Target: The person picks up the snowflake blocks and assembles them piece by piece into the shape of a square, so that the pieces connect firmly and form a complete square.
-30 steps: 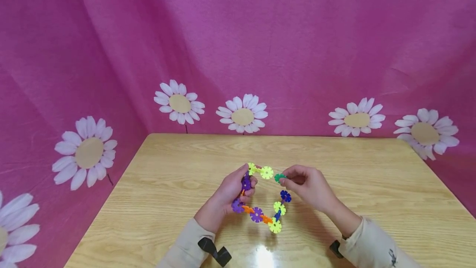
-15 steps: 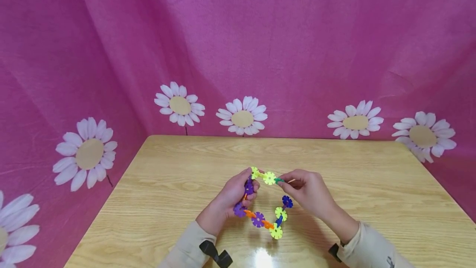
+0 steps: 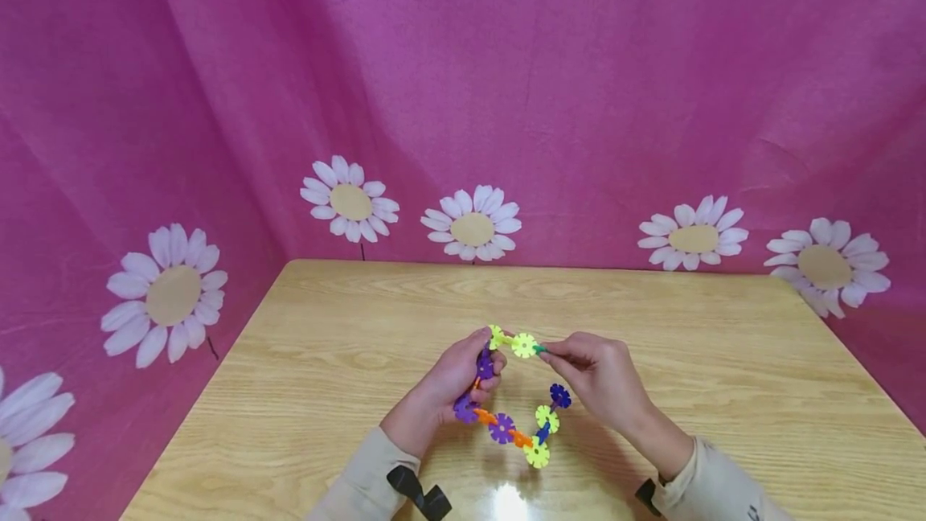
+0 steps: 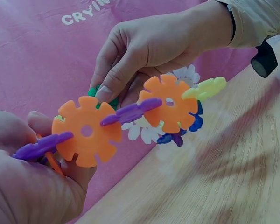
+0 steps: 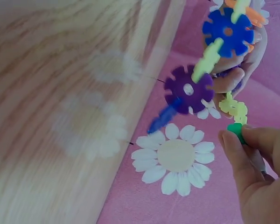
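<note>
A chain of notched flower-shaped plastic discs, in yellow, purple, orange and blue, curves into an unclosed ring above the table. My left hand (image 3: 444, 384) grips its left side, around the purple discs (image 3: 485, 364). Thumb and fingers of my right hand (image 3: 608, 380) pinch a green disc (image 5: 236, 132), mostly hidden by the fingertips. Seen edge-on, the green disc meets the rim of the yellow disc (image 3: 524, 345) at the chain's upper end. The other end, a dark blue disc (image 3: 560, 395), hangs free below my right hand. Orange discs (image 4: 87, 131) show large in the left wrist view.
A wooden table (image 3: 347, 312) lies under both hands, its surface reflecting light near the front. Behind and at the sides hangs a pink cloth (image 3: 550, 103) printed with white daisies. Black straps (image 3: 419, 493) circle both wrists over beige sleeves.
The green disc, held apart and face-on a second ago, has come left to the yellow disc's edge and turned edge-on. The left hand and chain have shifted only slightly.
</note>
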Action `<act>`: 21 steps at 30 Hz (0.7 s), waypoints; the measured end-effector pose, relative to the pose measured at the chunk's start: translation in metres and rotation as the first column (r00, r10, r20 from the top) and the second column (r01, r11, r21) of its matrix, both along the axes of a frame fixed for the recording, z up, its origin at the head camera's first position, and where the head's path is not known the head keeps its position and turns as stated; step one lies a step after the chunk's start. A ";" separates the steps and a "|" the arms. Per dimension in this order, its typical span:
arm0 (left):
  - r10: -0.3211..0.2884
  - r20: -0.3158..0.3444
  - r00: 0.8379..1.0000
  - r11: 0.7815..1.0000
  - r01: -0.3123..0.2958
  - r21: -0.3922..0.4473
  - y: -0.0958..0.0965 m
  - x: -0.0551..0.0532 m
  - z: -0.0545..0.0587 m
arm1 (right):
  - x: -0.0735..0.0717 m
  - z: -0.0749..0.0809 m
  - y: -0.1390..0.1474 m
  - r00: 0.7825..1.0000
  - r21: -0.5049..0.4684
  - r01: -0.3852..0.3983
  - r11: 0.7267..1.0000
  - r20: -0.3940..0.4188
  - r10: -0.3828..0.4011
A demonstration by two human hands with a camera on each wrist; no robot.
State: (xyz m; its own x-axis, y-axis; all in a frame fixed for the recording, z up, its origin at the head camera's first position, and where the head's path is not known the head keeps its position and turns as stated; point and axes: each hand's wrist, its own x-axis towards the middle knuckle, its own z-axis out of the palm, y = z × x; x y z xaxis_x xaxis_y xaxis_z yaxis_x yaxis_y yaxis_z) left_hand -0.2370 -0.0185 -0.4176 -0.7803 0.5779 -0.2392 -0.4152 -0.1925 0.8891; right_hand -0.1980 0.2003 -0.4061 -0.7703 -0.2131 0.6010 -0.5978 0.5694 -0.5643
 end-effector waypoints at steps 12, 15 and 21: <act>-0.011 0.027 1.000 1.000 0.010 0.021 -0.002 -0.001 -0.006 | 0.000 0.002 -0.006 0.994 0.030 -0.039 0.999 -0.105 0.042; -0.013 0.029 0.999 1.000 0.012 0.023 -0.002 -0.002 -0.006 | 0.000 0.003 -0.007 0.994 0.049 -0.033 0.998 -0.107 0.038; -0.020 0.044 0.999 0.999 0.018 0.047 0.000 -0.002 -0.006 | 0.003 0.007 -0.007 0.995 0.094 -0.010 0.996 -0.096 0.019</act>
